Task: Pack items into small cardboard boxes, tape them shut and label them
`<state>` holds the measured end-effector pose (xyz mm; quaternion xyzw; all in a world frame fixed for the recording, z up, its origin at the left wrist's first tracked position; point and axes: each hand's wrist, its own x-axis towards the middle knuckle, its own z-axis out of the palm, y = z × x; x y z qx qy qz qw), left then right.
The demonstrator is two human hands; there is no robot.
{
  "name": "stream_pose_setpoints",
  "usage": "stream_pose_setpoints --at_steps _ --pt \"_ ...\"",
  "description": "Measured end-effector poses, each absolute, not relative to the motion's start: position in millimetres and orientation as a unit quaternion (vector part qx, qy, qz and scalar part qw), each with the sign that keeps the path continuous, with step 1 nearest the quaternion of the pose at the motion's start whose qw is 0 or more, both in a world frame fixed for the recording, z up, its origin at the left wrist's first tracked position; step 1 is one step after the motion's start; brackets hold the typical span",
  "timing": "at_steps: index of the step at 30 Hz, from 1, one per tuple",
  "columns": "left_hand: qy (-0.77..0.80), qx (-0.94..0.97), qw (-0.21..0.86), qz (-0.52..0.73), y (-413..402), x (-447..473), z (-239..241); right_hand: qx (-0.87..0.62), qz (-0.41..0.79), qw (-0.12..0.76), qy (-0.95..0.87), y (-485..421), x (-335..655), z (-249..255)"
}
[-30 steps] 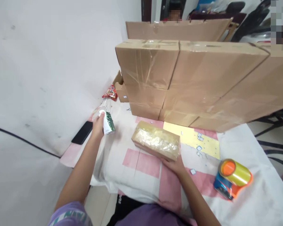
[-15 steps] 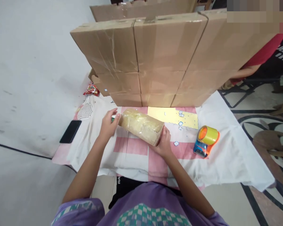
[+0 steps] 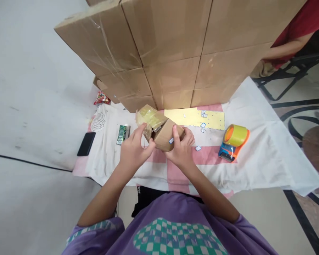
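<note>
A small brown cardboard box (image 3: 163, 136) is tilted above the cloth, with crumpled, shiny yellowish packing tape (image 3: 152, 116) over its far left part. My right hand (image 3: 182, 147) grips its right end, the thumb on the near face beside a small bluish-white label (image 3: 171, 140). At the other end, my left hand (image 3: 136, 147) has its thumb and fingers closed around the loose edge of the tape. Left of that hand, a small green printed packet (image 3: 122, 134) lies on the cloth.
A tall stack of taped cartons (image 3: 172, 78) stands behind. On the right lies an orange-and-blue tape dispenser (image 3: 232, 141); a phone (image 3: 86, 144), white mesh item (image 3: 98, 122) and red snack packet (image 3: 102, 97) lie left. A co-worker's arm (image 3: 289, 47) shows at upper right.
The small box has turned, and its tape now bunches up at the left end. My left hand has moved right onto that tape. The green packet now lies on the cloth.
</note>
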<state>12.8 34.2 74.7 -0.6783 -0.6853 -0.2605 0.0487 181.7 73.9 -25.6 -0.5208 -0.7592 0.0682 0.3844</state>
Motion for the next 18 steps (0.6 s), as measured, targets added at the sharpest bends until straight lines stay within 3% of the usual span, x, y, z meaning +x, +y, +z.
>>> stream_pose_setpoints --at_steps 5,9,13,18 --pt "-0.745 -0.654 0.073 -0.110 43 18 107 -0.534 0.078 0.353 -0.764 58 176 -21" --pt "-0.740 -0.668 0.080 -0.006 49 19 122 -0.505 0.116 0.335 -0.787 57 189 13" --pt "-0.735 -0.670 0.100 0.007 43 27 116 -0.437 0.154 0.308 -0.831 75 198 66" --pt "-0.719 -0.682 0.127 -0.028 34 29 103 -0.399 0.185 0.182 -0.879 91 186 106"
